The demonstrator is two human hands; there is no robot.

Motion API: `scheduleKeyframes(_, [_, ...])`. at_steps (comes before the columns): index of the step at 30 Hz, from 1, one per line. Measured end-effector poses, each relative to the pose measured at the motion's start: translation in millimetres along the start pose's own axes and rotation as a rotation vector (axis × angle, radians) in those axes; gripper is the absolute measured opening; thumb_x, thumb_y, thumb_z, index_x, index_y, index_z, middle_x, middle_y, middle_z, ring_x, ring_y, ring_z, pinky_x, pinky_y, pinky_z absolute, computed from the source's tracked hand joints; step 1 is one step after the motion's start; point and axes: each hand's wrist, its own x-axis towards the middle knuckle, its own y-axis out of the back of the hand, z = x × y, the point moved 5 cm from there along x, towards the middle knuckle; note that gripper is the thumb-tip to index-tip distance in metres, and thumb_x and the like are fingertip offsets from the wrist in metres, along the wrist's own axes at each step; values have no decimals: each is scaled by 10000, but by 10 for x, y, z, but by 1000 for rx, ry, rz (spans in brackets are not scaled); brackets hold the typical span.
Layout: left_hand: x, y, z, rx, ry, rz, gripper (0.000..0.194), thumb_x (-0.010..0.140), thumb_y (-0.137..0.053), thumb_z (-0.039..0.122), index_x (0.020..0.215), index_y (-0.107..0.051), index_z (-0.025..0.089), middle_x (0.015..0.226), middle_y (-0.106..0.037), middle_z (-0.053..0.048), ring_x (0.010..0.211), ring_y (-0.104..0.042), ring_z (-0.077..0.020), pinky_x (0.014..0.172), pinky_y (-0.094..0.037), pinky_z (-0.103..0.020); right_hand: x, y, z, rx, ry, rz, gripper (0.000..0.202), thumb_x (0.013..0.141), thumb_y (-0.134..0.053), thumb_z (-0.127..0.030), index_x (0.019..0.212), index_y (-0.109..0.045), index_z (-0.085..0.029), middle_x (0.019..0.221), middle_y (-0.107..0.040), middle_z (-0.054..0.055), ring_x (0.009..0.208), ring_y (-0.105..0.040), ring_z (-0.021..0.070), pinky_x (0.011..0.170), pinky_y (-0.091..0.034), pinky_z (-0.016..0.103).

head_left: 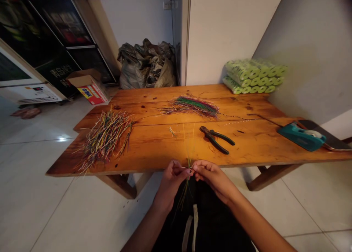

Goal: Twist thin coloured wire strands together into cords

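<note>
Thin yellow and green wires (189,160) stand in a small bundle at the front edge of the wooden table, their lower ends hanging over my lap. Around the middle of this bundle, my left hand (175,176) pinches from the left. My right hand (206,173) is closed at its right side, fingertips close to the left ones. Pliers (216,138) with dark green handles lie just beyond my right hand. A large heap of multicoloured wires (106,140) covers the table's left end. Farther back lies another pile of wires (195,106), green and purple.
On the wooden table (154,149), a teal tape dispenser (301,135) sits at the right and green-wrapped rolls (254,77) at the back right. Beyond the table are an open red box (92,90) and grey bags (147,66).
</note>
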Motion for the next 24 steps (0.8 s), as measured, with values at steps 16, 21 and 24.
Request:
scheduleKeyframes(16, [-26, -2, -28, -91, 93, 4, 186, 586, -782, 234, 680, -651, 141, 637, -673, 19, 620, -605, -68, 635, -455, -158, -16, -33, 71, 211, -92, 10, 134, 701, -718, -253, 805, -703, -171, 711, -667, -18, 632, -577, 54, 650, -436, 169])
scheduleKeyframes(21, [-26, -19, -33, -62, 81, -18, 184, 608, -768, 217, 672, -614, 137, 618, -652, 27, 605, -586, -62, 626, -441, -158, 5, -22, 46, 130, 5, 83, 134, 671, -732, -285, 687, -698, -157, 618, -648, -15, 591, -556, 83, 604, -409, 204])
scheduleKeyframes(24, [-10, -9, -72, -90, 64, -14, 247, 599, -774, 203, 688, -548, 158, 603, -649, 41, 585, -592, -67, 617, -440, -170, 7, -14, 52, 135, 26, 132, 166, 676, -724, -315, 655, -680, -157, 593, -622, -23, 556, -521, 83, 574, -389, 211])
